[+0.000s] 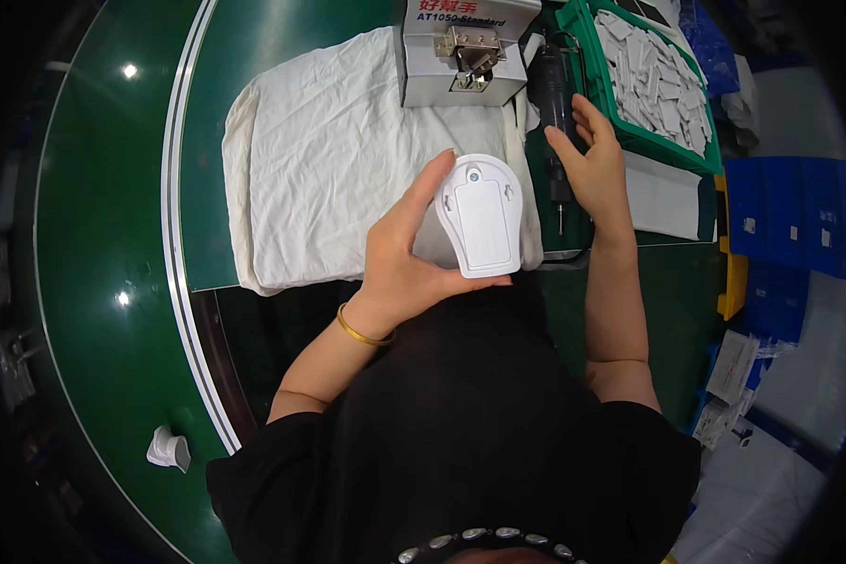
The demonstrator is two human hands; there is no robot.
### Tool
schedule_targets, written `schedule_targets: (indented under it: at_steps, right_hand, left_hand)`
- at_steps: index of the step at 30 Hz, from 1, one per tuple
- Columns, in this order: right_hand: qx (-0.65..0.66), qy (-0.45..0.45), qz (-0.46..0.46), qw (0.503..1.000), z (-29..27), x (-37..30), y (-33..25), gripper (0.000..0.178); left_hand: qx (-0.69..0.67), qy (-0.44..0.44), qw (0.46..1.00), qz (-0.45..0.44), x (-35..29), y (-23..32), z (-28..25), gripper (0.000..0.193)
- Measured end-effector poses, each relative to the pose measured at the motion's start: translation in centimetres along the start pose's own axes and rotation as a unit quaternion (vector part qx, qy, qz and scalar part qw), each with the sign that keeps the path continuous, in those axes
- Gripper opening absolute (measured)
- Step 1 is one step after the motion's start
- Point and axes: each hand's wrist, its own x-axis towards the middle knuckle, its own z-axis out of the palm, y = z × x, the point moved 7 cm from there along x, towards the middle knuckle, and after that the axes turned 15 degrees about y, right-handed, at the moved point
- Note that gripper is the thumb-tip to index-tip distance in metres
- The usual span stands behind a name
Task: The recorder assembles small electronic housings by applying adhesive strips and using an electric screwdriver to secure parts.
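In my left hand (399, 244) is a white plastic housing (487, 221), gripped by its edges between thumb and fingers. One end is rounded and the other flat; a screw sits near the rounded end above a rectangular cover panel. My right hand (596, 164) is at a black electric screwdriver (553, 103), which lies with its bit toward me. Thumb and fingers are spread apart, the thumb overlapping the tool's body; whether they touch it I cannot tell. A white cloth (320, 169) lies under and beyond my left hand.
A silver screw feeder (418, 80) stands at the cloth's far edge. Right of the screwdriver, a green bin (634, 136) holds many small white pieces, with a white tray (663, 202) nearer me. Blue bins (771, 216) stand farther right. A white object (167, 449) lies at lower left.
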Motion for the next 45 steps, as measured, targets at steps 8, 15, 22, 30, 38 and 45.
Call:
schedule_targets:
  at_steps: [8, 15, 22, 30, 38, 45]
  right_hand:
    - [-0.003, 0.139, -0.017, 0.990, -4.8, 1.4, -3.2, 0.011]
    - [-0.095, 0.197, -0.185, 0.958, -6.5, 4.4, -3.9, 0.011]
    - [-0.233, 0.029, -0.241, 0.942, 1.6, 3.2, -4.9, 0.016]
    - [0.044, 0.032, -0.099, 0.994, 0.2, 5.4, -3.3, 0.017]
    - [0.314, -0.003, 0.045, 0.948, -0.8, 6.6, -1.2, 0.007]
    - [0.231, -0.108, 0.129, 0.958, 0.2, 5.6, -4.8, 0.042]
  left_hand:
    - [-0.026, 0.044, 0.998, -0.038, 0.7, -1.1, -1.1, 0.112]
    - [-0.017, 0.003, 0.998, -0.064, 1.1, -1.5, -0.3, 0.119]
    - [-0.006, 0.021, 0.998, -0.062, 1.8, -1.9, 0.8, 0.109]
    - [-0.020, 0.015, 0.995, -0.096, 1.9, -3.2, 0.2, 0.110]
    - [-0.042, -0.008, 0.995, -0.094, 2.3, -3.0, 0.7, 0.112]
    - [0.024, 0.007, 0.999, -0.039, 4.0, -2.1, -0.1, 0.107]
